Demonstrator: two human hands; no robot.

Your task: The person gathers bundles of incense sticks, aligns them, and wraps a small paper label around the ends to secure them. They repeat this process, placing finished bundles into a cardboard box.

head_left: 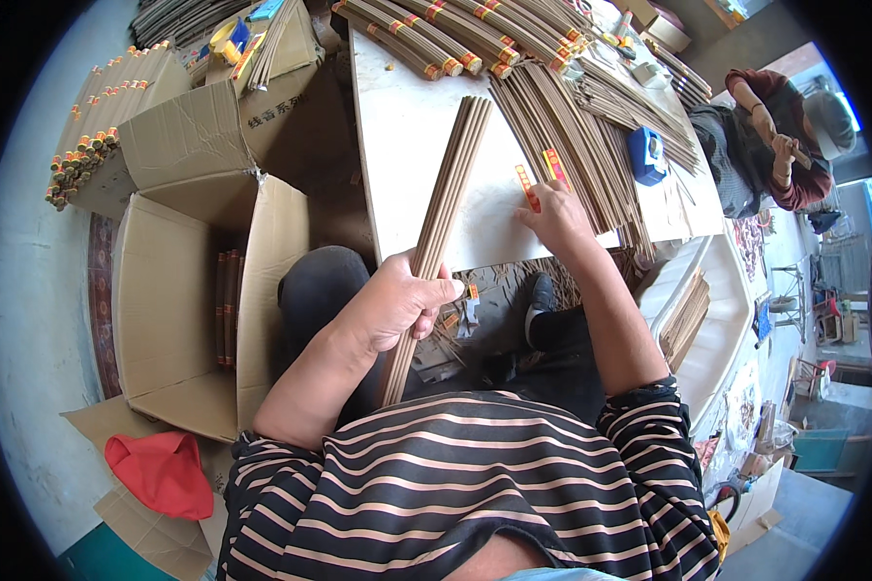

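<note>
A bundle of brown incense sticks (452, 165) slants upward in my left hand (407, 302), whose fingers are wrapped round its lower half. Its top end reaches over the white table (407, 126). At the table's near edge my right hand (560, 218) is closed at the lower end of a small red and yellow paper label (524, 182); the fingertips are partly hidden. Just beside it lies a second red and yellow label (554, 167). Right of these labels, loose incense sticks (576, 145) are spread in a thick layer.
Finished bundles with red and yellow bands (446, 39) lie along the table's far side. A blue tape dispenser (647, 157) stands on the right. To my left is an open cardboard box (170, 290) with bundles inside. A white bin (722, 310) sits at right; a co-worker (790, 136) sits beyond.
</note>
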